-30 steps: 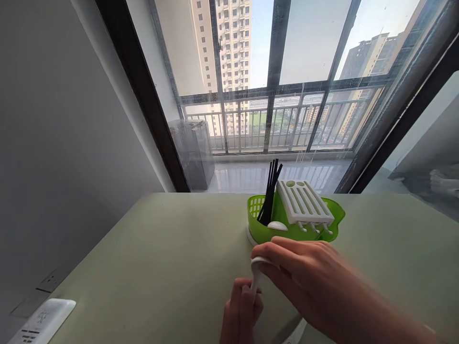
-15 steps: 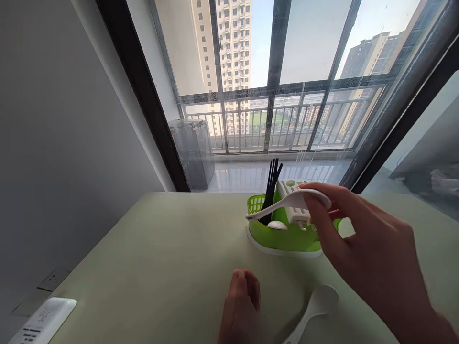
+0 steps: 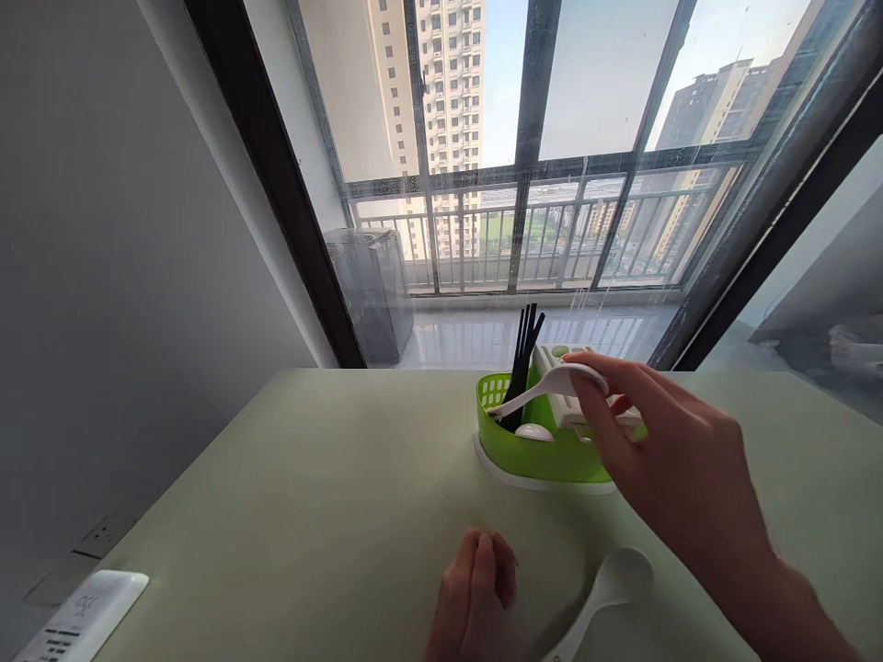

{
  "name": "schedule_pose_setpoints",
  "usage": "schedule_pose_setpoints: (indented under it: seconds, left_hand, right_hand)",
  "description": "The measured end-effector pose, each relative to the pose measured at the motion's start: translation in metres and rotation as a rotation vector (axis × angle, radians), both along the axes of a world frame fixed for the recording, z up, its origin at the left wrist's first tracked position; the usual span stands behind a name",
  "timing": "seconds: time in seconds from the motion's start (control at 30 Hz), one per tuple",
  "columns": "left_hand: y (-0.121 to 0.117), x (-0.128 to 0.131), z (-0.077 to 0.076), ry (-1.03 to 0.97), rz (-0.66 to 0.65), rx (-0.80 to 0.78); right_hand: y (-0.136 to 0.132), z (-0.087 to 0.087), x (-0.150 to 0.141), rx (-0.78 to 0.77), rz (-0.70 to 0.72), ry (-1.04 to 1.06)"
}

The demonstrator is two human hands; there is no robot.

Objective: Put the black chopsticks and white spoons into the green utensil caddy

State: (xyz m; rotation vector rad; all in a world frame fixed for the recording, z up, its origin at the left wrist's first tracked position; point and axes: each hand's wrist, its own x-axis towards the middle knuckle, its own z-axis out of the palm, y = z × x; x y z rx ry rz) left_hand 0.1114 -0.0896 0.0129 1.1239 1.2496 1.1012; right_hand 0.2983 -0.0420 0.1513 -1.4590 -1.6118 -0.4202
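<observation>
In my right hand [image 3: 680, 450] is a white soup spoon [image 3: 534, 388], pinched by its bowl between thumb and fingers, the handle slanting down to the left. Its handle tip is over the left compartment of a green utensil caddy [image 3: 552, 460]. Black chopsticks [image 3: 522, 368] stand in that compartment, beside the rounded white end of another spoon [image 3: 533, 432]. My left hand [image 3: 483, 579] rests on the table with fingers curled closed and nothing visible in them. A second white spoon [image 3: 621, 579] lies on the table between my hands, its handle running toward the bottom edge.
The caddy has a white slotted rack [image 3: 562, 409] with hooks, partly behind my right hand. On the pale green table [image 3: 310, 496], a white remote-like device [image 3: 93, 611] lies at the left edge. Beyond the table's far edge are a glass door and a balcony.
My right hand has moved left and slightly closer to the caddy, bringing the spoon's handle over the left compartment. My left hand has shifted a little to the right.
</observation>
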Motion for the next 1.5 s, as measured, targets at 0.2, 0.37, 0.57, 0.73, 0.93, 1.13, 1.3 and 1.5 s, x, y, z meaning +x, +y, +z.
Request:
schedule_pose_setpoints:
  seconds: [0.2, 0.37, 0.57, 0.73, 0.93, 1.13, 1.3, 1.5]
  left_hand:
    - [0.000, -0.002, -0.002, 0.017, -0.104, 0.017]
    - [0.003, -0.005, -0.012, 0.024, -0.146, 0.023]
    - [0.005, -0.008, -0.020, 0.054, -0.166, 0.065]
    - [0.005, -0.007, -0.022, 0.066, -0.163, 0.045]
    - [0.006, -0.007, -0.023, 0.036, -0.195, 0.024]
    - [0.003, -0.004, -0.023, 0.040, -0.154, 0.006]
    - [0.002, -0.006, -0.023, 0.048, -0.207, 0.004]
    - [-0.003, -0.009, -0.025, 0.329, -0.304, 0.381]
  right_hand:
    - [0.000, -0.001, -0.004, -0.037, 0.123, -0.044]
    - [0.002, -0.006, -0.008, -0.058, 0.222, -0.075]
    - [0.003, -0.012, -0.016, -0.063, 0.252, -0.146]
    - [0.003, -0.014, -0.020, -0.076, 0.259, -0.168]
    - [0.005, -0.017, -0.020, -0.090, 0.246, -0.187]
    - [0.006, -0.020, -0.021, -0.098, 0.263, -0.178]
    - [0.006, -0.021, -0.023, -0.113, 0.271, -0.160]
    - [0.005, -0.021, -0.024, -0.131, 0.281, -0.155]
